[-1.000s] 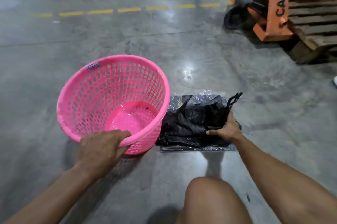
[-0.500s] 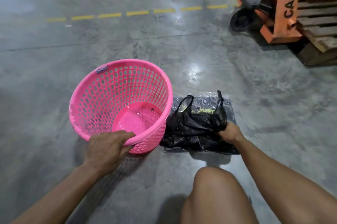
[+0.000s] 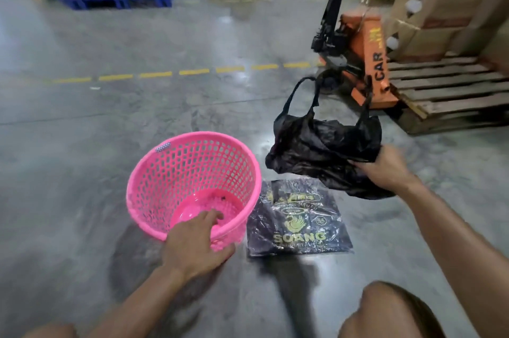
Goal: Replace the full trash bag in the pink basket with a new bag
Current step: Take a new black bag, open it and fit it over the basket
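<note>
The pink basket (image 3: 192, 186) stands on the concrete floor (image 3: 110, 122) at lower centre of the frame, tipped toward the camera so its open mouth and bare bottom show. The left hand (image 3: 195, 246) is clamped on the near rim, fingers (image 3: 212, 216) curled over the edge into the basket and thumb outside against the wall.

The right hand (image 3: 385, 167), at centre right, is closed in a fist on a bunch of a loose black bag (image 3: 325, 150) and holds it in the air, clear of the floor. The bag hangs crumpled, spreading left of the hand, and its two loop handles stick upward. It is apart from the basket, up and to the right of it.

A flat pack of bags (image 3: 297, 222), in clear wrap with yellow print, lies on the floor just right of the basket and below the lifted bag.

An orange pallet jack (image 3: 369, 43) stands at upper right, its forks under a wooden pallet (image 3: 446, 89) loaded with cardboard boxes (image 3: 440, 7). A dashed yellow line (image 3: 154, 74) crosses the floor beyond the basket. A bare knee (image 3: 385, 310) fills the lower right corner.
</note>
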`<action>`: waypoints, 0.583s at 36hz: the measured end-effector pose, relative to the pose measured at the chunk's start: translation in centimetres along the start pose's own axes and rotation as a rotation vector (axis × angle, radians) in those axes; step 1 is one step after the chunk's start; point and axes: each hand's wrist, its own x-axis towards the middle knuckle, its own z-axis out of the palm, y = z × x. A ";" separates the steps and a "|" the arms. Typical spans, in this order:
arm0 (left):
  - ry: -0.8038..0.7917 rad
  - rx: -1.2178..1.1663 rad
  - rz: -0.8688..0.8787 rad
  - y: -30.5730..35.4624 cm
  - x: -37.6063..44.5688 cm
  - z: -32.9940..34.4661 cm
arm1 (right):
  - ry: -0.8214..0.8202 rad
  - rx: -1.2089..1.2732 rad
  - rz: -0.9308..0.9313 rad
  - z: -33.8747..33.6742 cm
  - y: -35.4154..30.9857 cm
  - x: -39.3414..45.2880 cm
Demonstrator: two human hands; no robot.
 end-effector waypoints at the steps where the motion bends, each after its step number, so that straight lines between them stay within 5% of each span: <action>1: 0.000 -0.111 -0.004 0.2 0.2 -0.3 | 0.002 0.015 -0.027 -1.0 -1.4 -0.4; 5: 0.169 -0.569 -0.100 -0.5 3.0 -4.3 | 0.013 0.044 -0.191 -4.7 -7.5 -1.9; 13: 0.553 -0.710 -0.132 0.4 10.9 -16.9 | -0.019 0.024 -0.446 -2.2 -14.8 -2.1; 17: 0.553 -0.559 -0.176 -0.8 11.6 -19.4 | -0.007 -0.063 -0.473 3.0 -18.4 -3.6; 21: 0.415 -0.520 -0.280 -3.9 12.8 -18.3 | -0.097 0.016 -0.311 8.7 -19.8 -3.8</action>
